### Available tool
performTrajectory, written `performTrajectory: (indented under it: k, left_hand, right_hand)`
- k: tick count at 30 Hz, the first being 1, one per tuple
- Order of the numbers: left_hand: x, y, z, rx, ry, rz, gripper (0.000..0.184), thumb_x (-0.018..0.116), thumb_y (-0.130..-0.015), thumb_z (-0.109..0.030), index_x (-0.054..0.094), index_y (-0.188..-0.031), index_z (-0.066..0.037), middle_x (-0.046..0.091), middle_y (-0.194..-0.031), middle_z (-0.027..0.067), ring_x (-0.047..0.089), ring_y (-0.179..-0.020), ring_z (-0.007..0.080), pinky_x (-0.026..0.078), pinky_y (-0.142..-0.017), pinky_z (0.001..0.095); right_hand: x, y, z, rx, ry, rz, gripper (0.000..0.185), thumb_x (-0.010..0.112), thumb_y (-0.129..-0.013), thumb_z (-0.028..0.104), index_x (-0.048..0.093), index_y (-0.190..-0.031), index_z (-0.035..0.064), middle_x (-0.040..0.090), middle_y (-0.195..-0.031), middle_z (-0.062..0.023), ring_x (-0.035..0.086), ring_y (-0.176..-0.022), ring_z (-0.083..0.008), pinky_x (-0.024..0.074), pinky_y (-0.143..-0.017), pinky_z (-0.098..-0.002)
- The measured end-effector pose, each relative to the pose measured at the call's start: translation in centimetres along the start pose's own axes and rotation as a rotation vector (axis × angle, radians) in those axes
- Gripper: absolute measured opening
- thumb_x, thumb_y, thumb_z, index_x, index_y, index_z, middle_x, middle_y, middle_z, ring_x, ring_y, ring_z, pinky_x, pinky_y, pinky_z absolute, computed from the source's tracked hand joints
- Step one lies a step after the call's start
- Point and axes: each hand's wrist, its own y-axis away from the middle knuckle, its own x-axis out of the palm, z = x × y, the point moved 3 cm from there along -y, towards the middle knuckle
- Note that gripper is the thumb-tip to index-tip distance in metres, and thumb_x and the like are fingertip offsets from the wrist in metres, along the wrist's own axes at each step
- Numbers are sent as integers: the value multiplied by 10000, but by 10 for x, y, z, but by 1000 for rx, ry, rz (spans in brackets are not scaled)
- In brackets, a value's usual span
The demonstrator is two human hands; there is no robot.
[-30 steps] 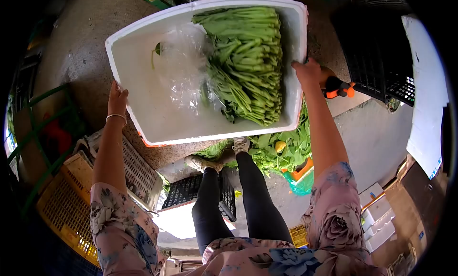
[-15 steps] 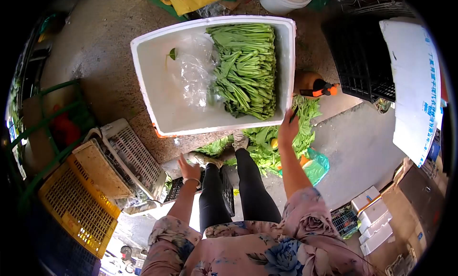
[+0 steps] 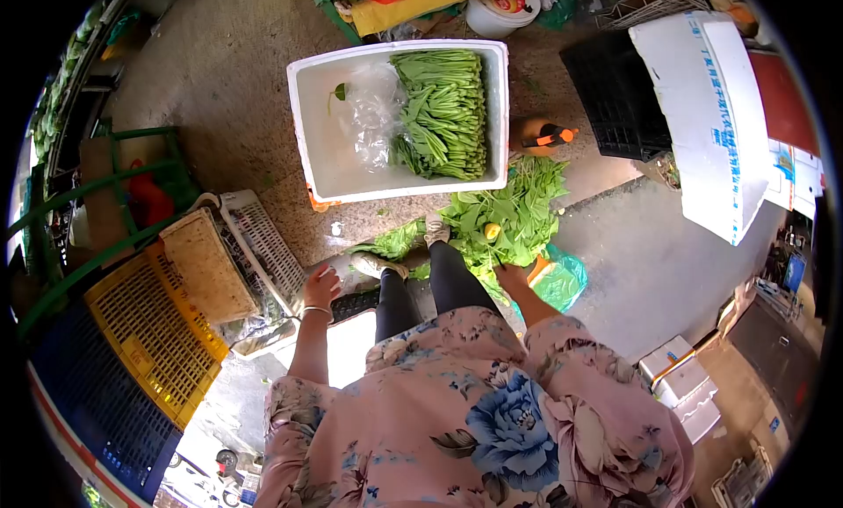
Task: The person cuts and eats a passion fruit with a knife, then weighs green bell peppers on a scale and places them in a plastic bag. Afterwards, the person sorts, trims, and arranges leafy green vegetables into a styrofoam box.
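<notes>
My left hand (image 3: pixel 321 288) hangs in the air beside a white plastic basket, holding nothing, its fingers loosely apart. My right hand (image 3: pixel 513 280) is low over loose green leaves (image 3: pixel 527 196), its fingers closed; a small dark tip shows at them, too small to name. Ahead of me stands a white foam box (image 3: pixel 320 170). Its right half holds stacked leafy greens (image 3: pixel 448 113) with the stems facing right. Crumpled clear plastic (image 3: pixel 373 113) and a single leaf (image 3: pixel 340 92) lie in its left half. Neither hand touches the box.
An orange-topped bottle (image 3: pixel 553 136) stands right of the box, near a black crate (image 3: pixel 610 95) and a white foam panel (image 3: pixel 711 130). Yellow (image 3: pixel 145 332) and white (image 3: pixel 263 244) baskets are at left. A green plastic bag (image 3: pixel 562 280) lies by the leaves.
My right hand has dropped away from the box's near right corner toward my body. My left hand has moved slightly left and up. My view has shifted, and the box appears smaller.
</notes>
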Motion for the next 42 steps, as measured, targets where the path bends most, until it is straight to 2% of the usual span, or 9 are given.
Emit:
performTrajectory:
  k: [3,13,14,18,21,24,32,37,42]
  left_hand:
    - [-26,33,-15,61,85,-66,373,535,-800,-164,460,-1158,-92,566,-981,51,553,-869,187,457,-688,328]
    - [-104,92,124,-219,86,-106,382,522,-792,-219,456,-1162,-152,550,-1006,56,564,-877,223,452,-699,396]
    - [-115,99,136,257,-364,30,368,523,-782,-216,469,-1140,-148,550,-1010,73,557,-892,249,443,-727,400]
    - [-89,82,184,262,-1261,-4,306,495,-791,-243,558,-1068,-128,599,-960,117,518,-985,292,397,-866,384]
    - [-28,159,95,17,-46,-241,353,580,-786,-156,500,-1112,-47,600,-954,137,572,-892,214,452,-800,303]
    - [-28,111,109,416,323,-249,383,615,-771,-146,490,-1100,5,595,-927,111,579,-834,175,468,-753,274]
    - [-9,183,6,472,-443,-450,411,629,-705,-396,588,-982,-95,559,-895,180,576,-826,288,453,-766,339]
    - [-4,163,18,518,-518,-456,335,629,-697,-377,625,-852,-80,572,-825,168,576,-787,292,460,-721,358]
    - [-38,151,-30,417,-496,-467,293,632,-684,-352,601,-733,-65,560,-786,135,535,-784,306,435,-729,373]
  right_hand:
    - [-26,-36,66,-127,-276,-5,302,494,-818,342,612,-791,66,577,-607,-37,544,-502,-111,425,-473,-262]
    - [-46,-8,161,-215,-570,324,213,523,-817,256,605,-830,60,592,-641,-47,545,-506,-130,386,-402,-253]
    - [-37,-22,145,-369,-362,258,299,502,-816,307,591,-669,63,552,-531,-49,531,-462,-145,396,-413,-277]
    - [-45,-55,81,-379,-168,274,377,502,-759,405,590,-700,43,546,-532,-84,546,-456,-199,443,-433,-321]
    - [-89,-52,63,-69,-415,394,210,531,-774,243,528,-754,33,503,-564,-93,472,-429,-175,358,-363,-295]
    - [-136,-45,83,-2,-530,576,140,477,-806,145,379,-724,89,324,-529,-16,315,-400,-134,252,-361,-290]
    - [-152,-52,159,-143,-426,280,231,547,-791,150,536,-1004,60,598,-728,-110,587,-581,-182,425,-411,-278]
    - [-102,-14,203,-136,-443,328,113,527,-788,137,570,-884,96,498,-553,-32,456,-407,-135,300,-327,-260]
    - [-66,-11,213,-22,-531,829,180,519,-818,160,545,-989,110,589,-705,-66,571,-588,-151,393,-465,-259]
